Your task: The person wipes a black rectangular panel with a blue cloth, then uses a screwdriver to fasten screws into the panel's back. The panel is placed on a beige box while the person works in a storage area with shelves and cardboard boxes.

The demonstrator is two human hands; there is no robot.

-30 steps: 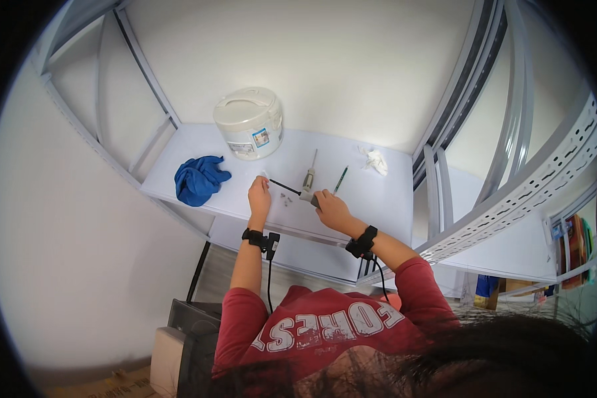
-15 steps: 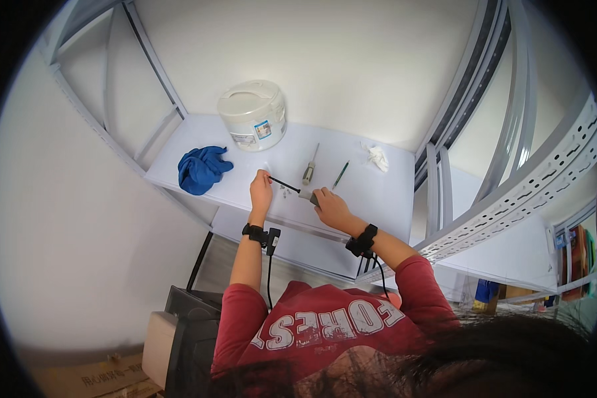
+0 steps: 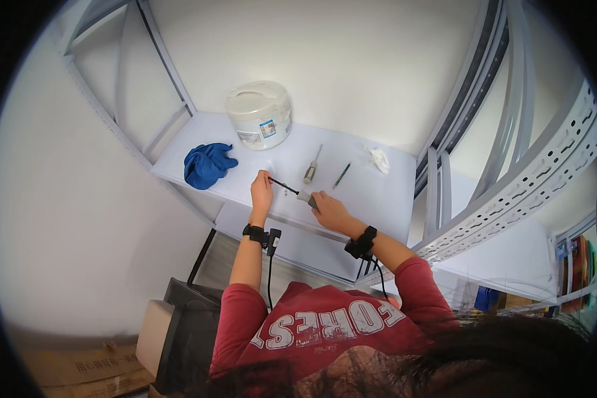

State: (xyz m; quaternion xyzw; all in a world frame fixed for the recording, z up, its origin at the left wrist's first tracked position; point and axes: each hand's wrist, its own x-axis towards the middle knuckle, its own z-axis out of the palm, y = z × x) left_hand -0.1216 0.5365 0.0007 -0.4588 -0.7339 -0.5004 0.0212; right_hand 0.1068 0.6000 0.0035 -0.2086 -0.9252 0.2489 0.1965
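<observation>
A screwdriver with a thin black shaft [image 3: 285,186] and grey handle spans the gap between my hands above the white shelf. My right hand [image 3: 330,210] is closed around its handle. At the far end of the shaft, my left hand [image 3: 261,189] pinches the tip; whether a small part is also between those fingers is hidden. A few small metal pieces [image 3: 286,193] lie under the shaft. Beyond my right hand rest a second screwdriver [image 3: 310,174] with a grey handle and a slim green pen [image 3: 341,175].
At the back of the shelf [image 3: 378,199] stands a white lidded bucket [image 3: 259,116]. A crumpled blue cloth [image 3: 207,166] lies on the left, a crumpled white tissue [image 3: 379,160] on the right. Perforated metal uprights [image 3: 511,199] frame the right side. Cables hang from both wrist straps.
The view has shifted slightly, so the shelf's things sit a little farther right. Both hands keep their hold on the screwdriver, nearly in place.
</observation>
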